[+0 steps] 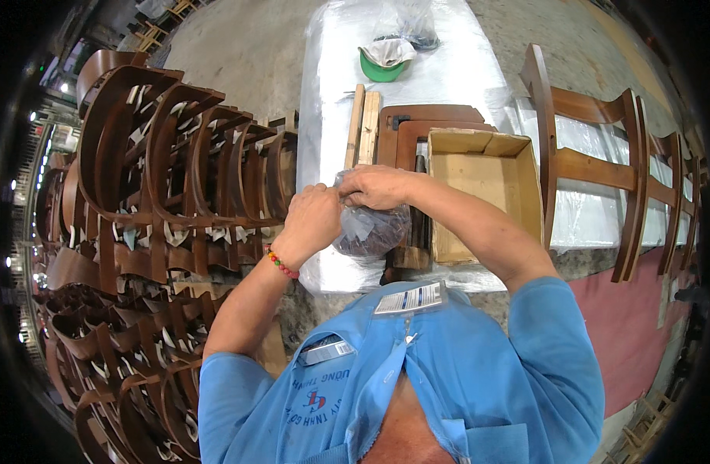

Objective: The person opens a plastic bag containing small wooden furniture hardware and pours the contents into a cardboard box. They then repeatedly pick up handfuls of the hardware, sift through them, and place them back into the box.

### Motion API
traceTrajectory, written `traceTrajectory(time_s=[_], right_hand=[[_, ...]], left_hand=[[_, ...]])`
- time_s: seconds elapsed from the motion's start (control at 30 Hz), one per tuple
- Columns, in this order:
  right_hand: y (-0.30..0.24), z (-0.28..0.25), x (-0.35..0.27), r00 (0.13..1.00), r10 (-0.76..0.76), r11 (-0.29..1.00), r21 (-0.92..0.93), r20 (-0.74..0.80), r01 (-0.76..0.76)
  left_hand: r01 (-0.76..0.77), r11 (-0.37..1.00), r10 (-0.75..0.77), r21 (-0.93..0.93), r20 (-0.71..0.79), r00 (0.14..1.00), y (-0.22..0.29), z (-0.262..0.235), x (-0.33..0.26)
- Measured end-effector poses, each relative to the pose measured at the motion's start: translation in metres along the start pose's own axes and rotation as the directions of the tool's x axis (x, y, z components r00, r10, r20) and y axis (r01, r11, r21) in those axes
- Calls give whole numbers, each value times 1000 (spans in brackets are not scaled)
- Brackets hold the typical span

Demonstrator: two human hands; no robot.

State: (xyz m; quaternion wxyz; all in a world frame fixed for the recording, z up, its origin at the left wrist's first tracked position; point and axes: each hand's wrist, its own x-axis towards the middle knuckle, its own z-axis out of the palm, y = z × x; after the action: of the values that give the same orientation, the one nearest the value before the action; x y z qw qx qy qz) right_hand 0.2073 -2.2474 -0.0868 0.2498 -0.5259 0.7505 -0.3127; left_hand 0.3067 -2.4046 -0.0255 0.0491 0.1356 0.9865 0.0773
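A clear plastic bag (pixel 372 232) full of small dark pieces rests on the plastic-wrapped surface (pixel 330 147) in front of me. My left hand (pixel 314 216) has its fingers closed on the bag's gathered top, from the left side. Against it, my right hand (pixel 375 187) pinches the same bunched plastic, fingers bent inward. The fingertips of both hands are partly hidden, and what the dark pieces are cannot be made out through the plastic. Just right of the bag stands an open cardboard box (pixel 479 141), under my right forearm.
Two pale wooden strips (pixel 369 127) and brown wooden frames (pixel 428 116) lie beyond my hands. Farther off are a green-and-white cap (pixel 384 68) and another clear bag (pixel 422 31). Stacked curved brown chair parts (pixel 165 155) crowd the left; brown wooden frames (pixel 591 166) stand right.
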Motion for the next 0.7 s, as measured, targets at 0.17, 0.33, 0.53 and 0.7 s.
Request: traceTrajectory(time_s=[0.17, 0.33, 0.53, 0.7], right_hand=[[10, 12, 7, 990, -51, 999, -5, -130, 50], [16, 26, 6, 958, -37, 996, -87, -285, 13], [27, 25, 11, 909, -47, 996, -93, -414, 9], [28, 37, 6, 846, 84, 996, 79, -527, -50]], left_hand=[[221, 940, -154, -260, 254, 955, -4, -8, 17], [186, 935, -127, -301, 207, 970, 1, -3, 10], [-283, 945, 268, -164, -109, 957, 13, -3, -23], [-292, 921, 239, -258, -217, 946, 30, -2, -61]])
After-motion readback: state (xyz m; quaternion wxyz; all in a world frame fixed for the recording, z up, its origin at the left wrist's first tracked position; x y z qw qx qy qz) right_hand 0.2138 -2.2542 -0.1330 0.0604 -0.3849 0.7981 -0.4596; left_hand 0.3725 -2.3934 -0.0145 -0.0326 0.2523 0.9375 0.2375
